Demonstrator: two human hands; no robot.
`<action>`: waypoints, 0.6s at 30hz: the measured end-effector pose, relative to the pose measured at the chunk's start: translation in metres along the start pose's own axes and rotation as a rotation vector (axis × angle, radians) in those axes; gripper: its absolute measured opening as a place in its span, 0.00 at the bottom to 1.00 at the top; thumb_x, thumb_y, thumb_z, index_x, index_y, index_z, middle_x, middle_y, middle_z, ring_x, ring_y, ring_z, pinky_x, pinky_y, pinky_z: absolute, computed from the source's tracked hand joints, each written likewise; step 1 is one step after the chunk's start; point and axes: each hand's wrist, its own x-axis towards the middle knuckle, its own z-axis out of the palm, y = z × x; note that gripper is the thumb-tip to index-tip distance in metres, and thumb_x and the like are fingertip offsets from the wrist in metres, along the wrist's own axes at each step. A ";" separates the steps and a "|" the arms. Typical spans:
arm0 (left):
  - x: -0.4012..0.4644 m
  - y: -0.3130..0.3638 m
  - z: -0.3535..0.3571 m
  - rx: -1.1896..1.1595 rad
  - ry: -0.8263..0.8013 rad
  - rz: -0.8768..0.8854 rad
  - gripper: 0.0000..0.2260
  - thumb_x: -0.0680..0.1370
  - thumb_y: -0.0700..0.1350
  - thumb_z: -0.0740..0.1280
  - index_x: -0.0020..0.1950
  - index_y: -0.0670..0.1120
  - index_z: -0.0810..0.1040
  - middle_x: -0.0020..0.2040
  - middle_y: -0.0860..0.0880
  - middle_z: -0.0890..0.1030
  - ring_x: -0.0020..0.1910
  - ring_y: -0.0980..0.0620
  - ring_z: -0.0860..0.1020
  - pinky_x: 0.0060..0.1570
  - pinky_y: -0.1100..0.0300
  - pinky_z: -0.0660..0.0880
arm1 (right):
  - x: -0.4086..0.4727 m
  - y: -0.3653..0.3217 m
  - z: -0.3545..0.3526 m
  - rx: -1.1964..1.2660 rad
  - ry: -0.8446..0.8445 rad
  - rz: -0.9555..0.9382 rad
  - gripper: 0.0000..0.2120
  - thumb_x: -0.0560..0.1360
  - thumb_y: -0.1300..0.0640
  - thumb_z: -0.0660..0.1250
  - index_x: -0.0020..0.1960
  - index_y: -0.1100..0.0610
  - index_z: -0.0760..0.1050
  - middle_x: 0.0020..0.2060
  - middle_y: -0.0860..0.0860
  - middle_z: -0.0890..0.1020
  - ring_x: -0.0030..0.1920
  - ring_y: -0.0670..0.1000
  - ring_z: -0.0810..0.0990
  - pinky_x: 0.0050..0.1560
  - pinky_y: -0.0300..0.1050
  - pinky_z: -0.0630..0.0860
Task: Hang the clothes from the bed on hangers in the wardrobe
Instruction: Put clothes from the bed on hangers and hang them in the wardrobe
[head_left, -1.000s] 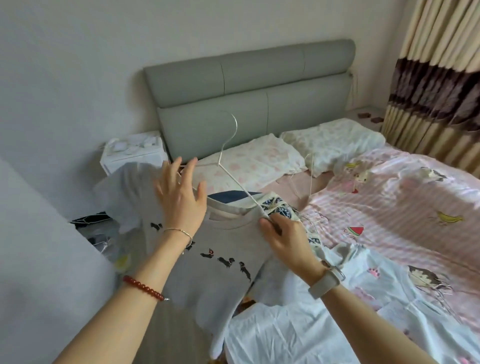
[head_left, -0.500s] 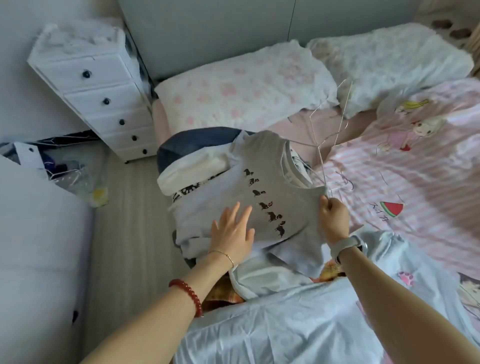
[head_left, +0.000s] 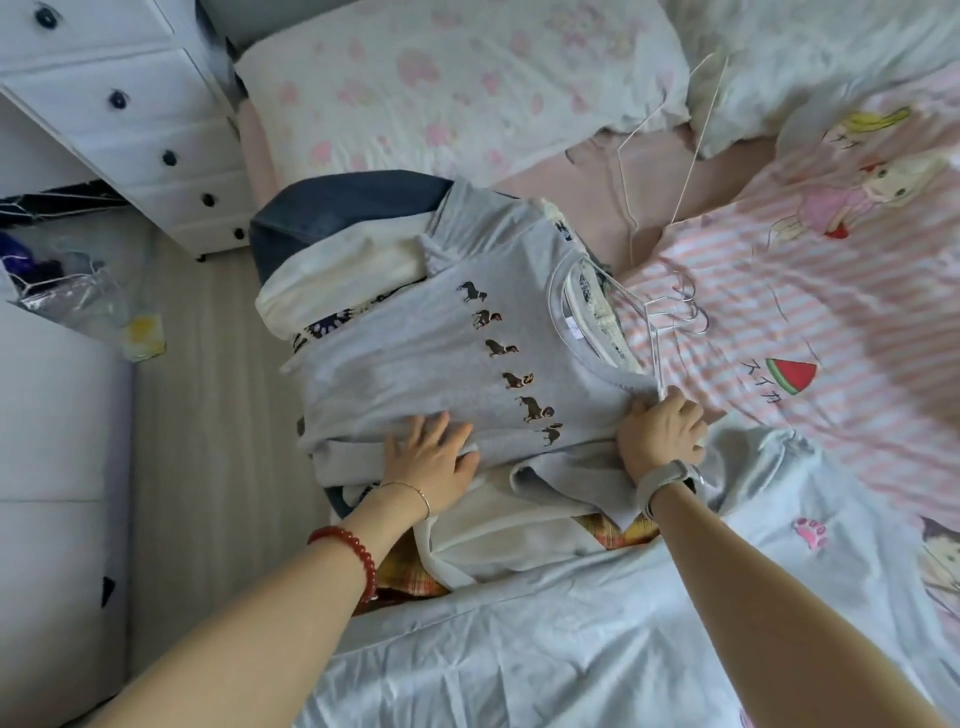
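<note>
Closer now: grey T-shirt (head_left: 441, 358), both hands.

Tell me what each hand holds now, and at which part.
The right hand grips the grey T-shirt at its shoulder, beside the collar, together with the white wire hanger. The left hand holds nothing; it presses flat on the shirt.

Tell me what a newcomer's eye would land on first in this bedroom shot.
First, the grey T-shirt with a row of small horses, spread on a clothes pile at the bed's edge. The left hand presses flat on its lower part, while the right hand grips its shoulder, where a white wire hanger pokes out of the collar. Next, the pink striped quilt with a watermelon print, at right.
</note>
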 end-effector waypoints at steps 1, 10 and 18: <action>-0.004 -0.002 -0.005 0.004 0.014 -0.007 0.22 0.81 0.56 0.46 0.75 0.55 0.49 0.77 0.52 0.44 0.75 0.47 0.42 0.70 0.41 0.46 | -0.005 -0.003 -0.003 -0.017 -0.012 -0.035 0.22 0.79 0.53 0.52 0.71 0.56 0.56 0.70 0.58 0.60 0.69 0.59 0.58 0.64 0.58 0.58; -0.108 -0.033 -0.042 0.031 0.408 -0.107 0.22 0.81 0.50 0.51 0.75 0.50 0.54 0.77 0.47 0.50 0.75 0.45 0.49 0.71 0.41 0.48 | -0.127 -0.043 -0.037 -0.138 -0.071 -0.530 0.25 0.79 0.53 0.53 0.74 0.54 0.52 0.75 0.55 0.54 0.74 0.56 0.48 0.72 0.61 0.46; -0.282 -0.074 0.012 -0.066 0.486 -0.172 0.22 0.81 0.50 0.52 0.75 0.50 0.55 0.76 0.49 0.53 0.75 0.47 0.50 0.71 0.43 0.48 | -0.298 -0.050 -0.052 -0.232 -0.251 -0.905 0.30 0.73 0.47 0.41 0.73 0.54 0.58 0.73 0.52 0.59 0.74 0.53 0.51 0.73 0.56 0.47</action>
